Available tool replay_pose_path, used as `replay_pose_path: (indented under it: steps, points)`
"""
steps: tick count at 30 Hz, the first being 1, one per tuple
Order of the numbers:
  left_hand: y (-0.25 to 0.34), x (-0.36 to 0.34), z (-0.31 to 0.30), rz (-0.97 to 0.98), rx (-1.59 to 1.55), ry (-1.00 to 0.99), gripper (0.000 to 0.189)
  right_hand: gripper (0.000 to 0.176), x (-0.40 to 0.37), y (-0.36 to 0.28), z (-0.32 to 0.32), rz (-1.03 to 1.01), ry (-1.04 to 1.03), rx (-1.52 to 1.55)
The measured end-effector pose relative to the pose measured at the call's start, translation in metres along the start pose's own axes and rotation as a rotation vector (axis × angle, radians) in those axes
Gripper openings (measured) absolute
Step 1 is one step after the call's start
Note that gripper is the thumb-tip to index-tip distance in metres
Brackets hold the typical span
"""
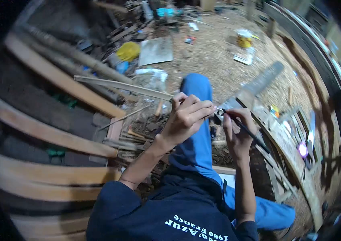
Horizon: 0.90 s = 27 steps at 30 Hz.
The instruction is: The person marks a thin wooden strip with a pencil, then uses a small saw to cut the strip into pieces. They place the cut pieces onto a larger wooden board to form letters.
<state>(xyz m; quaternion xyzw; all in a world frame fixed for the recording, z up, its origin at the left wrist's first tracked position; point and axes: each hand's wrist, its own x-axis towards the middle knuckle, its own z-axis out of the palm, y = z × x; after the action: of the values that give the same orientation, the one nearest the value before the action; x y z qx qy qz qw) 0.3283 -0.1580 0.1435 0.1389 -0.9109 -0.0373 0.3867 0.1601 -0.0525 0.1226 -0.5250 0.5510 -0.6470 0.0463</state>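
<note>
Wooden strip (126, 86), long, thin and slightly curved, runs from the planks (58, 80) at left to just above the blue-trousered knee (196, 86), where the left hand (188, 116) is closed around its near end. The right hand (239, 134) pinches a slim dark tool (255, 140) between its fingers. The tool's tip meets the strip's end beside the left fingertips.

The left hand (186, 118) is raised in front of the body, its bare forearm reaching up from the near left and its fingers (200, 106) curled tight and bent toward the right. The right hand (238, 134) stands just beside it, forearm nearly upright and fingers pinched closed. The two hands almost meet at the fingertips.
</note>
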Motion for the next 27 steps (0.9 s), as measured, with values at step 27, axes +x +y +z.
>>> replay_pose_path:
  steps: [27]
  points:
    - [-0.025, -0.141, -0.187, -0.544, 0.754, 0.235, 0.019, 0.021, -0.01, -0.085, 0.246, -0.308, -0.45, 0.45]
